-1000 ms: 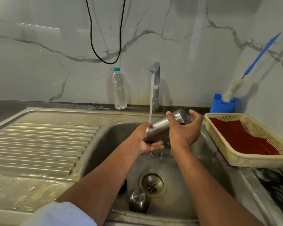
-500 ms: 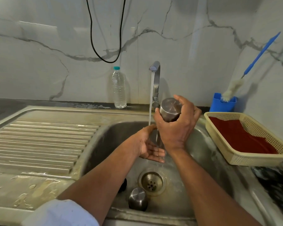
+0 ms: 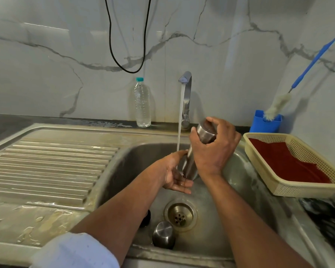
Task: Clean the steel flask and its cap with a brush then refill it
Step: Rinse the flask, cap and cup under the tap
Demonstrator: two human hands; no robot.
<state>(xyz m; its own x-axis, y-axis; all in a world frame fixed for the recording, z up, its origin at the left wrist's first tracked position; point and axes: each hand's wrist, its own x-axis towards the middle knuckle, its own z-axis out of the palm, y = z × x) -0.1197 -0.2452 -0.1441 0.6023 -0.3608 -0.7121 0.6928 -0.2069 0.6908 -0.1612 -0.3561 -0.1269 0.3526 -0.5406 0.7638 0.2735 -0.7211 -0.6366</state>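
Rinsing the flask under the running tap, centre of the frame

Right hand (image 3: 214,149) is wrapped around the steel flask (image 3: 190,161), held near upright with its base up; left hand (image 3: 174,175) is open, cupped against its lower end. I'd keep turning it so the stream (image 3: 180,120) hits every side. Cap (image 3: 163,234) sits lower centre in the sink (image 3: 238,206), brush (image 3: 278,105) upper right.

We see a home kitchen: a steel sink (image 3: 249,171) with ribbed drainboard (image 3: 46,167), running tap (image 3: 187,97), marble-look wall tiles (image 3: 46,64), a bottle brush (image 3: 298,82).
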